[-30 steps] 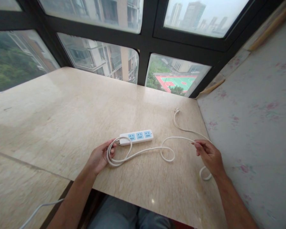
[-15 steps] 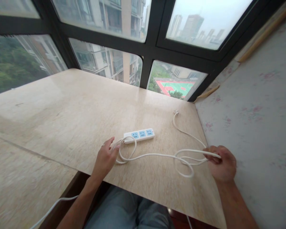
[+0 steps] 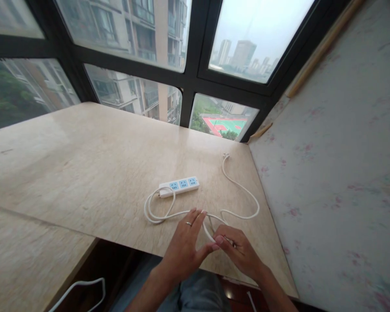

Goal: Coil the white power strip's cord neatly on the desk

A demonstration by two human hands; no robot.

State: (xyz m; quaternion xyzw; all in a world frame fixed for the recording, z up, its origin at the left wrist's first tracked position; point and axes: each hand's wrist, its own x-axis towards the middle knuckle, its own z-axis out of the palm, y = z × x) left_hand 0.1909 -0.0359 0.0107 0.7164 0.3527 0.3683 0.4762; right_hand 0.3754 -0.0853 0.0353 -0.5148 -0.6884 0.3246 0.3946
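Observation:
A white power strip point(image 3: 178, 186) with three blue sockets lies on the beige marble table point(image 3: 84, 160). Its white cord point(image 3: 240, 190) loops to the left of the strip, runs toward me, then curves right and back to a plug point(image 3: 226, 155) near the window. My left hand point(image 3: 185, 247), a ring on one finger, rests with fingers stretched out over the cord near the table's front edge. My right hand point(image 3: 238, 251) is closed in a pinch on a loop of the cord, touching the left thumb.
Dark-framed windows point(image 3: 188, 73) run along the far side. A pale flower-patterned wall point(image 3: 328, 173) borders the table on the right. Another white cable point(image 3: 81, 288) hangs below the table edge at lower left. My legs in jeans point(image 3: 198, 299) are under the table.
My left hand left the loop beside the strip and moved right to the middle of the cord. My right hand drew the cord in toward me and met the left hand.

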